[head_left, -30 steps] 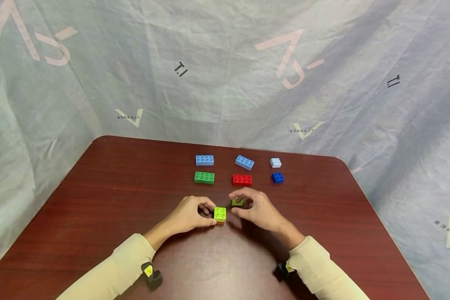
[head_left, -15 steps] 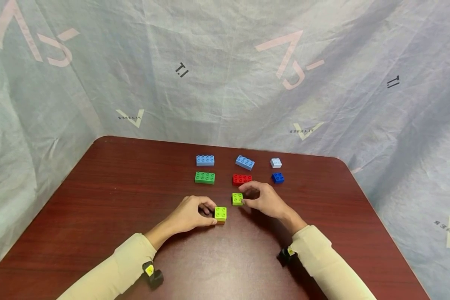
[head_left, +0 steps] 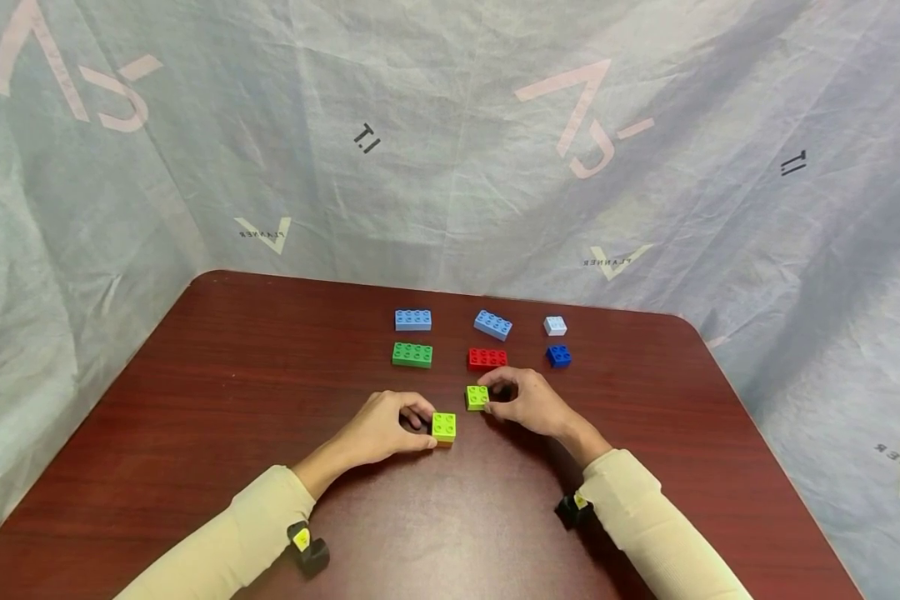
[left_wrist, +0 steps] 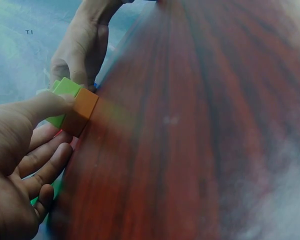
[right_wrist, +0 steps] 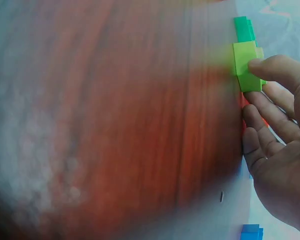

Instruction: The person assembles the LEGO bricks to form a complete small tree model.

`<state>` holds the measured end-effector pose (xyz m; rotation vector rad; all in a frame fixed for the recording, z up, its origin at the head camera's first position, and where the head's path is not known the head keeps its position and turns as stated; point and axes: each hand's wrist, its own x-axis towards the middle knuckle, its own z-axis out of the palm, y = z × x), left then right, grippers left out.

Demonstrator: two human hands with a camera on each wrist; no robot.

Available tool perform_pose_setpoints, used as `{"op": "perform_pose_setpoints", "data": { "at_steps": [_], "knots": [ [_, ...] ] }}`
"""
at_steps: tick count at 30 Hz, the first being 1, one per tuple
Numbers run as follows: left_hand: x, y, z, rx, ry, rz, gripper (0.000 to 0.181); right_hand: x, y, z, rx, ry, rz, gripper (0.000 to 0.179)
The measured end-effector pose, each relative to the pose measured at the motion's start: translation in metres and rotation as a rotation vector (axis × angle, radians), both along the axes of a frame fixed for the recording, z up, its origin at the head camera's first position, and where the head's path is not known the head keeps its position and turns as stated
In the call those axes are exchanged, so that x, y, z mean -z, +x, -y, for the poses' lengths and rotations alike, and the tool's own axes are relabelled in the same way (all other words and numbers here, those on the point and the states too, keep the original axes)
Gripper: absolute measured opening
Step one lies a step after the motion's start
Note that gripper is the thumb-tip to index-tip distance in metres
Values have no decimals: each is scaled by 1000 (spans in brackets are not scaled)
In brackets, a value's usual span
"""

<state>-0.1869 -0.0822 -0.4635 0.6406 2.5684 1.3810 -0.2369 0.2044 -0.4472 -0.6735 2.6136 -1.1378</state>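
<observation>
right hand [head_left: 531,404] shifted to three o'clock of lime-green square plastic brick [head_left: 477,398], pinching it; left hand [head_left: 382,428] grips lime-on-orange square plastic stack [head_left: 444,427], pieces still unjoined.

The cream-sleeved left arm [head_left: 221,533] slants inward from the lower left, the right arm [head_left: 660,525] from the lower right. Both wrists are bare below the cuffs. The left hand [head_left: 382,423] faces inward, its thumb [left_wrist: 47,106] set in a pinch, the lower fingers [left_wrist: 51,169] bent loosely. The right hand [head_left: 528,402], slightly farther forward, pinches likewise, lower fingers [right_wrist: 254,137] curled; each forefinger's tip is partly hidden, so its exact placement is uncertain.
</observation>
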Motion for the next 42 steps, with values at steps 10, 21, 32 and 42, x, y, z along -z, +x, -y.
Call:
{"op": "perform_pose_setpoints", "data": {
  "at_steps": [10,21,32,42],
  "knots": [
    [0,0,-1,-2,-6,-2,29,-2,3,1,22,-20,-22,32],
    [-1,1,-2,-8,2,4,28,-23,31,8,17,-113,-70,33],
    [-2,0,-3,-9,3,6,29,-23,50,23,-37,-158,-136,33],
    [-2,0,-3,-3,11,2,29,-17,52,35,-60,-144,-149,32]
  ]
}}
